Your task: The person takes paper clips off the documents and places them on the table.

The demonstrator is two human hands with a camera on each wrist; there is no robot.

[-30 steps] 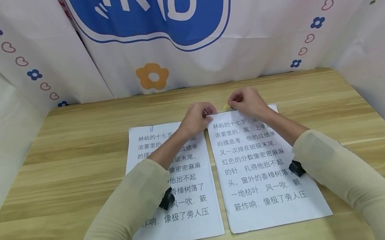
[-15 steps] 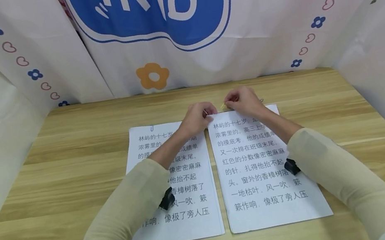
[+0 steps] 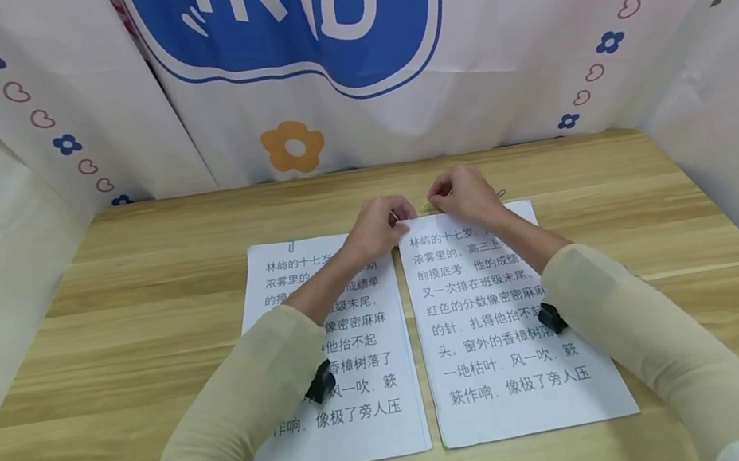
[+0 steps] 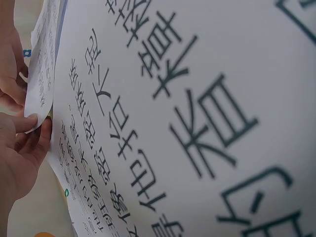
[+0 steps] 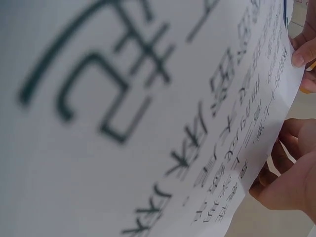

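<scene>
Two printed paper stacks lie side by side, the left stack [image 3: 374,439] and the right stack [image 3: 515,417]. My left hand [image 3: 378,226] pinches the top left corner of the right stack, thumb above and fingers beneath, as the left wrist view shows. Just beyond that stack's top edge, my right hand [image 3: 469,194] pinches a small yellow paper clip [image 3: 427,205], close to the left fingers. Its exact contact with the sheets is too small to tell. A blue paper clip [image 3: 291,246] sits on the left stack's top edge.
Another small clip [image 3: 501,193] shows beside my right hand, at the back of the right stack. Both stacks rest on a wooden table [image 3: 108,368]. A printed white cloth [image 3: 467,110] hangs at the table's far edge, with white sides left and right.
My right hand has moved slightly left with the yellow paper clip, towards the left fingers. The small clip beside it has come into view. My left hand stays on the corner.
</scene>
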